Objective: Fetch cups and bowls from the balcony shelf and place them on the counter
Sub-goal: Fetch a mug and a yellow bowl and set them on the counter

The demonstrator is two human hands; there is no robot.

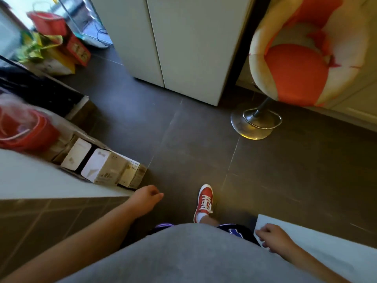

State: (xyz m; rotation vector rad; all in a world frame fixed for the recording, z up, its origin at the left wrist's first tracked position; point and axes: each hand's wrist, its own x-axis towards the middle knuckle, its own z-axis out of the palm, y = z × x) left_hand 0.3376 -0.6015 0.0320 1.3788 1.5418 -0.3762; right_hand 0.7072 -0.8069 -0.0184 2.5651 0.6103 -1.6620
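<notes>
left hand loosely curled, holding nothing, just off the white desk corner | right hand also empty, fingers bent, over a white surface | red sneaker between them on dark floor | no cups or bowls visible

Left: a tabletop is seen, with a bucket on its far end.
Beside tabletop: boxes are lined up on the floor.
Far centre: a cabinet is set on the floor.
Right of cabinet: a stool is placed.
Far left: bags are piled.
Near centre: a shoe is planted on the floor.
</notes>
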